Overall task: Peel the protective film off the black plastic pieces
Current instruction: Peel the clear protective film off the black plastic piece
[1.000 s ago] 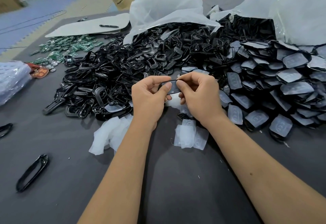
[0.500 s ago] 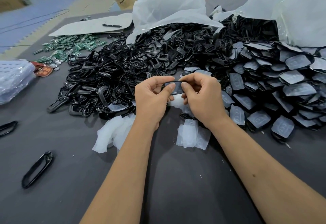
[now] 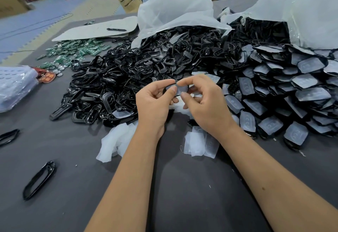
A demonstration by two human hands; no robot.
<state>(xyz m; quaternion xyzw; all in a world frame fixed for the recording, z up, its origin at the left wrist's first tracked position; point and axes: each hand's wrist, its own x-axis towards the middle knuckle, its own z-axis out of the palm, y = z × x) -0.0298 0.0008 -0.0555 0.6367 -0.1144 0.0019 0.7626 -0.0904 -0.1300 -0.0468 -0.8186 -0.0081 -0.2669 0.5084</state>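
I hold one black plastic piece (image 3: pixel 169 89) above the table's middle. My left hand (image 3: pixel 153 103) grips its left end between thumb and fingers. My right hand (image 3: pixel 204 103) pinches the clear film (image 3: pixel 182 89) on its face between thumb and forefinger. A heap of film-covered black pieces (image 3: pixel 285 92) spreads to the right. Bare black frames (image 3: pixel 128 78) are piled to the left and behind my hands. Peeled films lie in two small heaps, one (image 3: pixel 117 140) under my left forearm and one (image 3: pixel 201 144) under my right wrist.
Two loose black frames (image 3: pixel 39 180) (image 3: pixel 8 136) lie on the dark table at the left. Green circuit boards (image 3: pixel 73 50) sit at the far left, a plastic-wrapped stack (image 3: pixel 14 85) at the left edge, and open white bags (image 3: pixel 175 14) (image 3: pixel 301 12) behind the heaps.
My right fingers have shifted on the piece and now pinch the film on its face. Both hands stay at the same spot above the table.
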